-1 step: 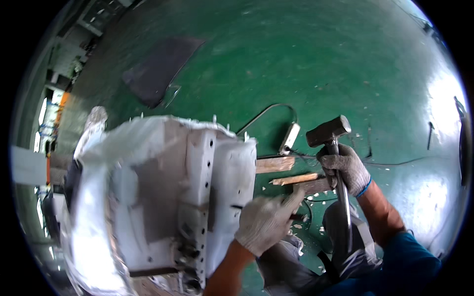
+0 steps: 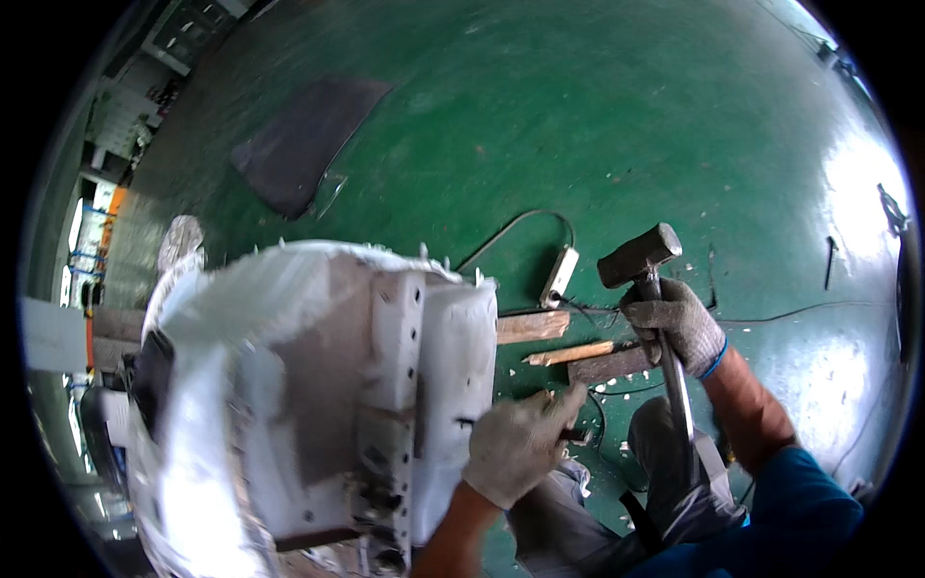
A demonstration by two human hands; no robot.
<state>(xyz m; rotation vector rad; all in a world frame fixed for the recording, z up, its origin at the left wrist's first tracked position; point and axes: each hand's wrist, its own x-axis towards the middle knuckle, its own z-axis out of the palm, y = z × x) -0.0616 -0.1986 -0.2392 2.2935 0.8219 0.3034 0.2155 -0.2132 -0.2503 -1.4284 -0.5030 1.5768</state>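
My right hand (image 2: pixel 679 323) has a closed grip on the hammer (image 2: pixel 644 265) handle, head raised. My left hand (image 2: pixel 515 443) pinches a dark tool against the white metal panel (image 2: pixel 318 385). Wood strips (image 2: pixel 568 354) lie on the green floor (image 2: pixel 578 116).

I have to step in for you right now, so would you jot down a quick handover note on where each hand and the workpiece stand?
Right hand, gloved, grips the sledgehammer near its head, raised above the wood pieces on the green floor.
Left hand, gloved, holds a dark tool against the edge of the white foam-covered panel.
White chips lie around; panel foam is partly torn.
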